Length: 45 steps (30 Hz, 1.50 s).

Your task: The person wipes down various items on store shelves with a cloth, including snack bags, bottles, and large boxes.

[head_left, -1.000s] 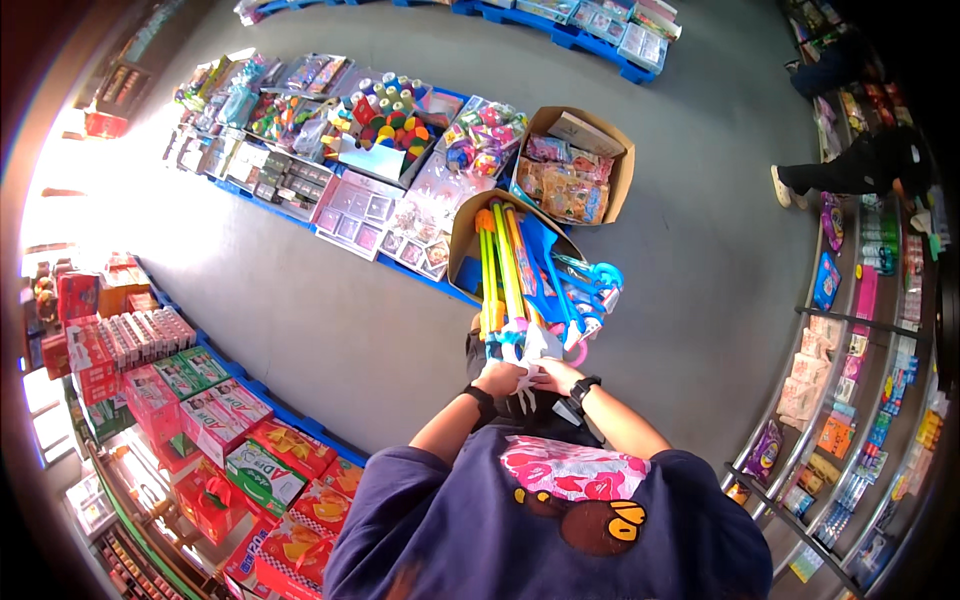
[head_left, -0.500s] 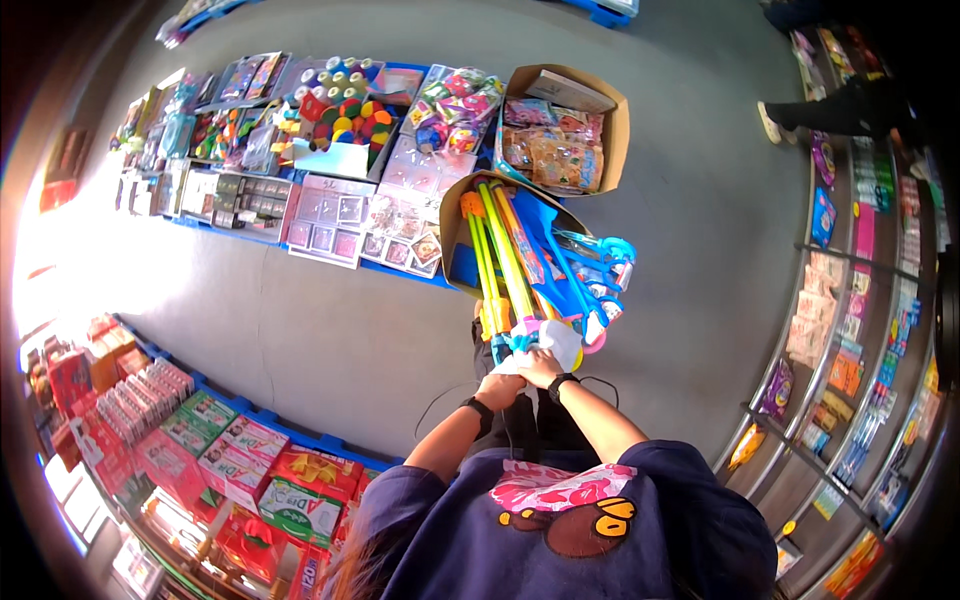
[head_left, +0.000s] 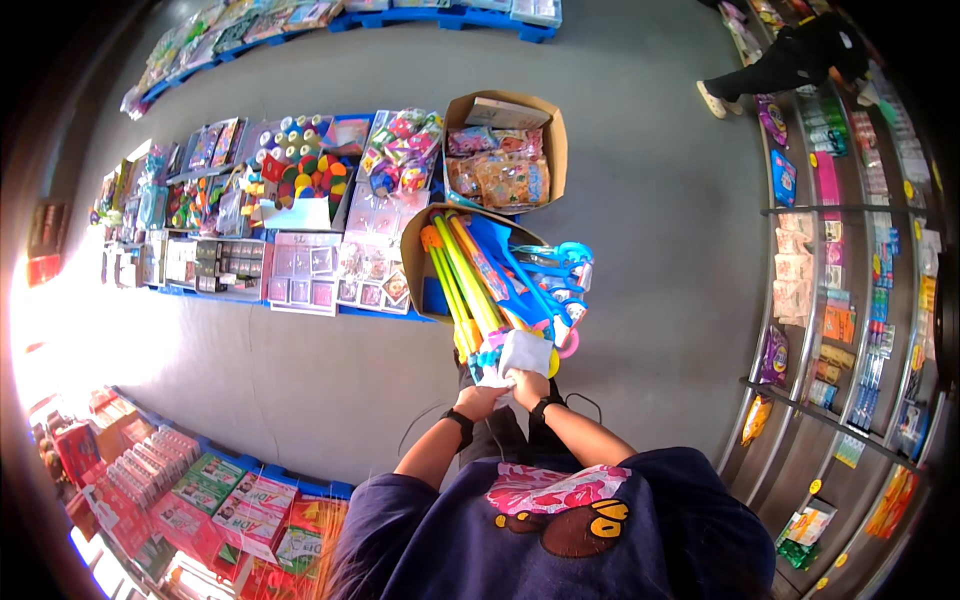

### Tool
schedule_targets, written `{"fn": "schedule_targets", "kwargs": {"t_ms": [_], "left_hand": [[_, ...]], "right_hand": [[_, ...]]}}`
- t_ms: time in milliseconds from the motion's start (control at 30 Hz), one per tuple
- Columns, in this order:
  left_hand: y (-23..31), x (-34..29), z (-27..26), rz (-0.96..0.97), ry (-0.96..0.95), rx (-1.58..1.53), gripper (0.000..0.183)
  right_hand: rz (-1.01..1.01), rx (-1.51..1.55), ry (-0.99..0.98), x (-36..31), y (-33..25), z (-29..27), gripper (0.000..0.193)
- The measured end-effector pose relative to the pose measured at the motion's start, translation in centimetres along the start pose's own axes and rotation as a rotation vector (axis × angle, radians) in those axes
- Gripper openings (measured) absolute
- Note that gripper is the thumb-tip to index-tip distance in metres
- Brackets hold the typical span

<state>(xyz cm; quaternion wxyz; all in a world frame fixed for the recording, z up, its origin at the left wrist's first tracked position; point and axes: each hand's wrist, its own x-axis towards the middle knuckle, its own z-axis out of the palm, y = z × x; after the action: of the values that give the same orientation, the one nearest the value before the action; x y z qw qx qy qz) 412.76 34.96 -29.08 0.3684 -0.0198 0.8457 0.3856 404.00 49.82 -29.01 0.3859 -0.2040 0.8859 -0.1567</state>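
A white cloth or wipe, partly folded, hangs at the fingers of both my hands, in front of my body. My left hand is closed on its lower left edge. Beside it, my right hand pinches its lower right side. Just beyond the cloth stands a cardboard box of long toys. Yellow-green toy tubes with orange ends lean out of it toward me, next to blue toys with curved handles. The cloth overlaps the near ends of these toys; whether it touches them I cannot tell.
Behind stands another open carton of bagged goods. Left of both, a blue pallet bears small toys and boxes. Stacked gift boxes lie at the lower left. Shelves run along the right, where another person bends.
My view has shifted, so the boxes and pallet sit lower and further left. Both hands stay on the white cloth, which now looks squarer and more spread. The other person shows more.
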Motion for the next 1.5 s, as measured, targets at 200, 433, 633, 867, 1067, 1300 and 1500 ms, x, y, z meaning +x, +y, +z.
{"fn": "schedule_targets", "kwargs": {"t_ms": [200,433,633,867,1067,1300,1500], "left_hand": [[0.4,0.1,0.7,-0.005,0.043,0.050,0.040],[8.2,0.7,0.6,-0.130,0.081,0.061,0.038],[22.0,-2.1,-1.7,0.133,0.279,-0.047,0.039],[44.9,7.8,-3.7,0.550,-0.250,0.492,0.096],[58.4,13.8,-1.5,0.619,0.050,0.700,0.101],[67.1,22.7,-1.3,1.304,-0.157,0.328,0.044],[72.8,33.1,-2.0,1.219,-0.185,0.142,0.040]], "right_hand": [[-0.240,0.148,-0.096,-0.9,3.1,-1.4,0.027],[-0.048,0.331,0.050,-2.9,10.0,-2.9,0.046],[-0.298,0.660,0.102,-11.9,13.7,-13.6,0.053],[0.006,1.080,0.806,-24.7,27.3,-26.6,0.040],[-0.030,1.224,1.133,-29.4,32.4,-31.2,0.039],[-0.154,0.958,1.023,-30.5,34.7,-36.9,0.039],[-0.073,0.889,0.931,-28.3,43.1,-45.3,0.054]]}}
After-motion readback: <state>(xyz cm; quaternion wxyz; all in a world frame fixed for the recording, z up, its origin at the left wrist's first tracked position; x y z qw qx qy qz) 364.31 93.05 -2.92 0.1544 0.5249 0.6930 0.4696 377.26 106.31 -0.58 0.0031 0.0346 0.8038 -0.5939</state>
